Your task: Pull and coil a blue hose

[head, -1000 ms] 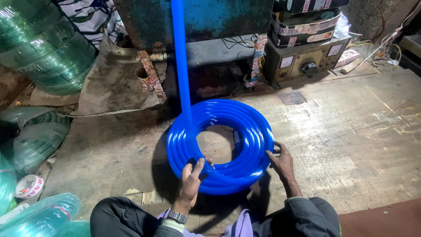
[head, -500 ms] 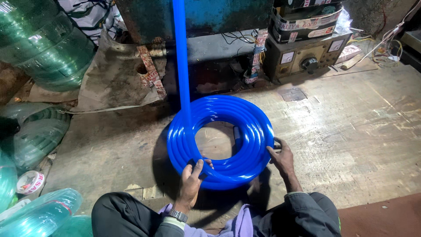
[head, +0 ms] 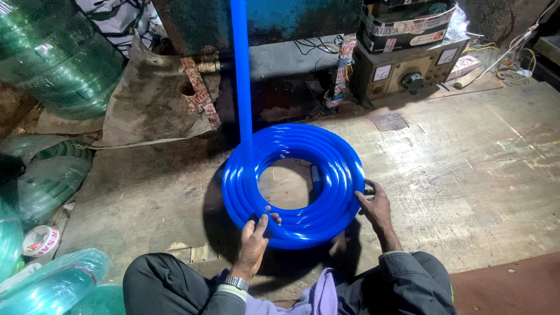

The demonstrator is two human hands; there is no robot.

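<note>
head view: two hands on a blue hose coil

head camera is looking down at a seated person working over a wooden floor (head: 466,175). left hand (head: 255,236) is resting on the near edge of the coil (head: 294,184), fingers curled over the tubing and pressing on it, thumb toward the hole; whether it is fully gripping, i cannot tell. right hand (head: 376,205) is lying open against the coil's right outer edge, fingers spread and touching the outer loops, not clenching. a wristwatch (head: 236,283) is showing on the left wrist.

the coil, bright blue hose wound in flat rings, is lying on the floor just in front of the person's knees, its middle showing bare boards. from its left side a straight run of hose (head: 241,70) is rising up and out of the top of the frame.

beyond it a dark machine base and a metered box (head: 405,73) are standing. green hose rolls (head: 55,52) are piling up at far left, with a tape roll (head: 39,240) near them.
</note>
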